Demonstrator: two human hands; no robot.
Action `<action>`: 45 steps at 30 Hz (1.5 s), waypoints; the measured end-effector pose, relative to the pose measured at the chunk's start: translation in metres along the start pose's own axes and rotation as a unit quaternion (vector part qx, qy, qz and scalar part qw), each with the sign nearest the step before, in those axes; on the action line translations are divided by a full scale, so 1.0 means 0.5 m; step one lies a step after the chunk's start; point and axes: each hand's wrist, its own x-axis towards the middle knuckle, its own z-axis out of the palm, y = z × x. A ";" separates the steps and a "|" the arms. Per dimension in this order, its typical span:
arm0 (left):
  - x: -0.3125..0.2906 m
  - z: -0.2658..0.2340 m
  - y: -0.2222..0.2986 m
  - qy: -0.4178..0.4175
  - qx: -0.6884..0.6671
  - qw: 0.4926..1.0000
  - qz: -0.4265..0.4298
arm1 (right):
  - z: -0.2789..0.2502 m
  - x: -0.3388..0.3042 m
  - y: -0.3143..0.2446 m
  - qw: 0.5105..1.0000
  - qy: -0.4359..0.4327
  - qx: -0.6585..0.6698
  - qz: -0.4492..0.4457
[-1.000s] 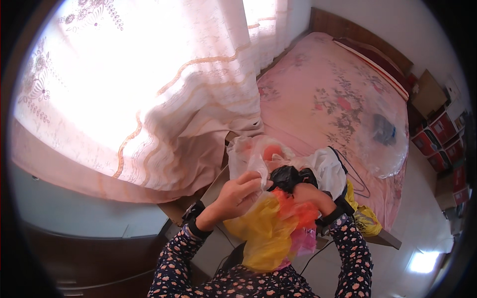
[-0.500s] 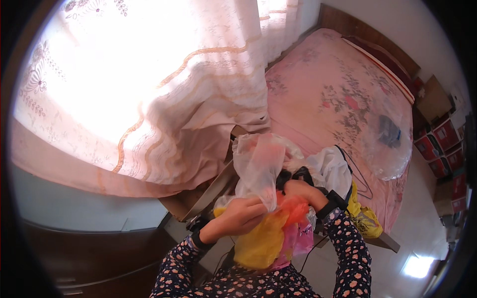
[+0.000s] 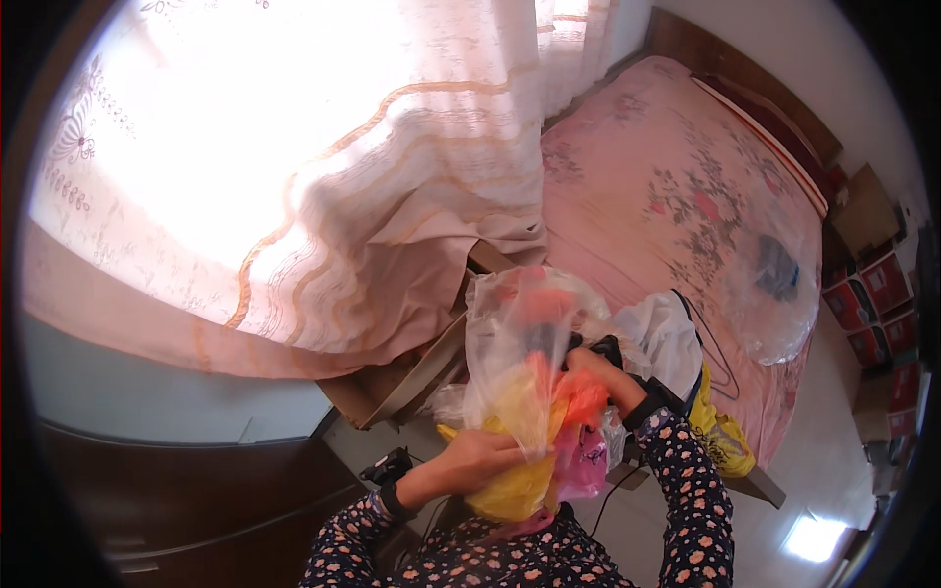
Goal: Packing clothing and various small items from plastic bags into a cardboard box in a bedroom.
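Note:
My left hand [image 3: 477, 461] is closed on the edge of a translucent white plastic bag [image 3: 520, 318], which stretches down over a yellow plastic bag [image 3: 510, 490]. My right hand [image 3: 595, 372] is curled at the bag's right side, its fingertips partly hidden. Just beside those fingers is a black object [image 3: 606, 347] whose kind I cannot make out. Below the right hand bunches an orange-red plastic bag [image 3: 585, 397], and under it hangs a pink plastic bag [image 3: 584, 465]. The bags are gathered in front of my lap.
An open cardboard box [image 3: 392, 397] sits left of the bags, beneath a long curtain [image 3: 392, 211]. To the right are white cloth [image 3: 662, 333], a wire hanger [image 3: 716, 353] and a yellow printed bag [image 3: 720, 441]. A bed [image 3: 627, 186] carries a clear plastic bag [image 3: 769, 314]. Boxes [image 3: 887, 284] stand far right.
My left hand has drawn the translucent bag's edge down towards me, so it now covers more of the yellow bag. My right hand stays beside the black object. The view has shifted slightly.

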 end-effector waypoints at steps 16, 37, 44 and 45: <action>-0.093 0.065 -0.008 0.031 -0.101 0.992 -0.069 | 0.033 -0.131 -0.008 0.893 0.267 0.361 -0.030; 0.068 0.225 -0.076 0.100 0.072 0.978 -0.166 | 0.082 0.195 0.184 0.757 0.409 0.497 -0.110; 0.044 0.222 -0.149 0.141 0.123 0.928 -0.322 | 0.108 0.215 -0.016 0.730 0.403 0.551 0.033; 0.058 0.225 -0.156 0.138 0.119 0.933 -0.312 | 0.102 0.208 -0.021 0.726 0.414 0.548 0.034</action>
